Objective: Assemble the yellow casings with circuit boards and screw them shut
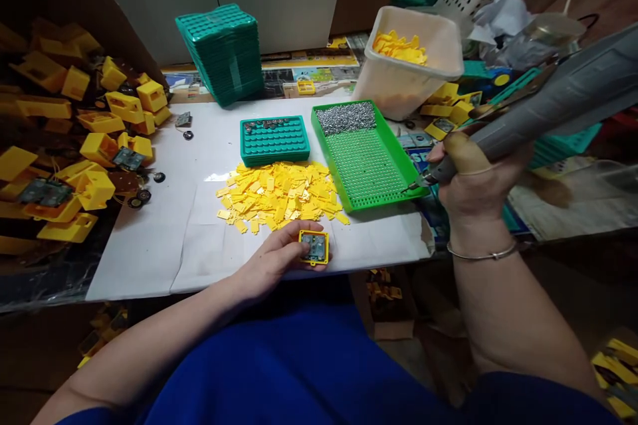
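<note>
Yellow housing (327,254), head view: we hold it in the left hand (278,254) at the near edge of the white work surface (144,246), cavity facing up. The left grip is narrow, thumb and fingers pinching the housing's left side. Our right hand (476,176) is wrapped round a grey driver (543,103); its slender bit points at the near right corner of the green tray (359,166), and we cannot tell whether the two touch.

Beyond the left hand we find a heap of flat yellow pieces (279,192), then a teal tray (276,144). The green tray stands to the right of both. Boxy yellow cases (124,109) crowd the left side. At the far side stand a stack of teal trays (222,56) and a pale bin (406,89).

The housing is squarish, with a circuit board (318,254) seated inside. The green tray has a perforated floor, with small shiny metal parts (346,118) heaped at its far end. The teal tray has rows of rounded pockets.

The left thumb covers part of the board. The driver's rear is cut off at the right edge, and its body masks items behind it. The farthest left cases are dim and blurred.
</note>
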`<move>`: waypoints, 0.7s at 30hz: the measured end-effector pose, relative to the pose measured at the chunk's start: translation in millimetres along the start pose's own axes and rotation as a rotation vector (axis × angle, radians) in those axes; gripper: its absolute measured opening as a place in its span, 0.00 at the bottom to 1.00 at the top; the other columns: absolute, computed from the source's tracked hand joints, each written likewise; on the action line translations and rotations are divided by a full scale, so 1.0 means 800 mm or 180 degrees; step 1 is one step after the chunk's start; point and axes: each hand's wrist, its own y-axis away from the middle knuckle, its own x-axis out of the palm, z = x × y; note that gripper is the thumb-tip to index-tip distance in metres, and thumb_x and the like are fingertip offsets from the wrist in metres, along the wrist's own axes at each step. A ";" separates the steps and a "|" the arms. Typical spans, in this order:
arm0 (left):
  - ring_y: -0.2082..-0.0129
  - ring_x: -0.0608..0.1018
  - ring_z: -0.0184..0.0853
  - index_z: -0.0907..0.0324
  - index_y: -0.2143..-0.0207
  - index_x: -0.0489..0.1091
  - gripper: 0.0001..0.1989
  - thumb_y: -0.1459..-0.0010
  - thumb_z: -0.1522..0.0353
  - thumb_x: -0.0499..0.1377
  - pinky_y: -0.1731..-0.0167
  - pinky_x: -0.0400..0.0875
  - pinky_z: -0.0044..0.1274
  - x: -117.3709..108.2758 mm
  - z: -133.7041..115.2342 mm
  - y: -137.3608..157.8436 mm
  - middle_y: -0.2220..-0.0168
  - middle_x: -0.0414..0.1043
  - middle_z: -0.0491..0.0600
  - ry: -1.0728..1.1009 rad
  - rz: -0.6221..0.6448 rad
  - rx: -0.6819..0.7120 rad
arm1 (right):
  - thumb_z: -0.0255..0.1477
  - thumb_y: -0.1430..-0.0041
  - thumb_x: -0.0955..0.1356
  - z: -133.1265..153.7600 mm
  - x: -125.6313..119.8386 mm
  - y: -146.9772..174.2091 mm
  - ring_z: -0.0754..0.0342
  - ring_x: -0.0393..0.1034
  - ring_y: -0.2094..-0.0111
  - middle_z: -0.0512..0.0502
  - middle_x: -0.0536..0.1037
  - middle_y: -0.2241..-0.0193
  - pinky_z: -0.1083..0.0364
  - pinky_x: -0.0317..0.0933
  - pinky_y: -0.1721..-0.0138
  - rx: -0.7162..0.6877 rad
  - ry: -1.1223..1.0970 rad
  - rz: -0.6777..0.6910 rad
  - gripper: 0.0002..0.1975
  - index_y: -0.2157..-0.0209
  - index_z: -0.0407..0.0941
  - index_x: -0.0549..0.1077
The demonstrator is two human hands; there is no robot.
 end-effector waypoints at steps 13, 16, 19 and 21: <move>0.60 0.78 0.37 0.62 0.53 0.69 0.20 0.47 0.65 0.64 0.57 0.75 0.31 0.003 -0.001 0.000 0.60 0.75 0.53 0.0024 -0.0088 0.0017 | 0.26 0.63 0.73 -0.001 0.004 0.005 0.59 0.63 0.86 0.58 0.67 0.83 0.56 0.61 0.81 -0.0044 0.0060 -0.0334 0.11 0.77 0.45 0.66; 0.59 0.78 0.37 0.62 0.52 0.69 0.21 0.48 0.65 0.65 0.57 0.75 0.30 0.003 -0.001 0.000 0.60 0.76 0.53 0.0034 -0.0086 0.0017 | 0.26 0.64 0.72 -0.003 0.006 0.004 0.60 0.61 0.87 0.60 0.65 0.84 0.56 0.60 0.81 -0.0023 -0.0021 -0.0452 0.11 0.77 0.46 0.65; 0.59 0.79 0.38 0.62 0.52 0.68 0.21 0.48 0.65 0.64 0.57 0.75 0.30 0.002 -0.001 0.001 0.59 0.76 0.54 0.0048 -0.0068 0.0000 | 0.27 0.64 0.71 -0.002 0.007 0.006 0.60 0.61 0.87 0.60 0.64 0.85 0.56 0.61 0.80 0.0020 0.0016 -0.0418 0.10 0.78 0.45 0.65; 0.58 0.79 0.38 0.62 0.52 0.68 0.21 0.48 0.65 0.64 0.57 0.75 0.30 0.003 -0.001 0.001 0.59 0.77 0.54 0.0073 -0.0065 0.0005 | 0.28 0.63 0.71 -0.002 0.006 0.007 0.61 0.61 0.87 0.60 0.65 0.84 0.56 0.61 0.80 0.0044 0.0075 -0.0333 0.10 0.78 0.45 0.65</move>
